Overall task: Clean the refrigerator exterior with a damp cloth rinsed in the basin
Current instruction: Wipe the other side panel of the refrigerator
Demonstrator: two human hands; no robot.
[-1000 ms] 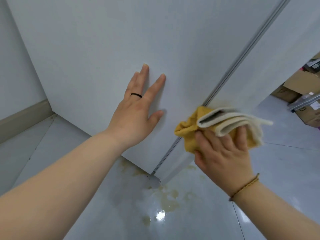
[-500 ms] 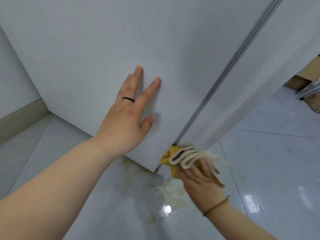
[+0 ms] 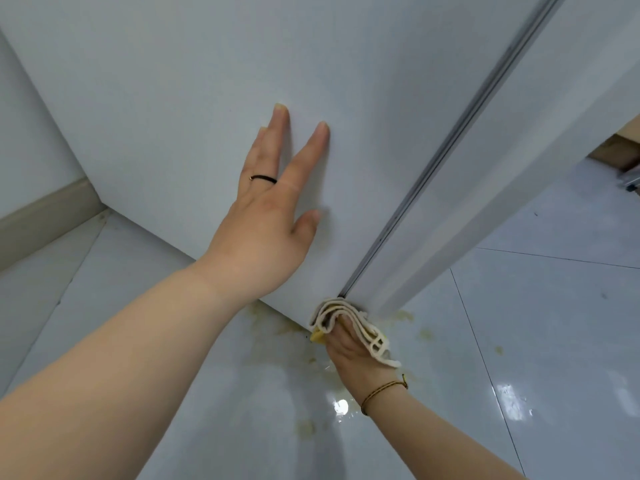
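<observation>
Clutching a folded cloth [image 3: 346,315], the right hand [image 3: 349,344] pushes it against the bottom edge of the fridge [image 3: 173,98], low and right of centre, just where the dark seam [image 3: 450,140] between two white panels runs down to the floor [image 3: 519,341]. Cream folds drape over the curled fingers, and a yellow corner shows beneath. The left hand [image 3: 266,230], wearing a thin black ring [image 3: 264,179], lies flat on the panel at centre frame with fingers straight and parted, well above the lower edge. Yellowish stains [image 3: 277,327] spot the glossy tiles along that edge and around the cloth. Tiled floor lies open across the lower right of the frame. At left, a narrower strip of floor runs between the fridge and a wall with a beige skirting [image 3: 45,216]. A cardboard box [image 3: 620,150] shows at the right edge, beyond the fridge's far corner.
</observation>
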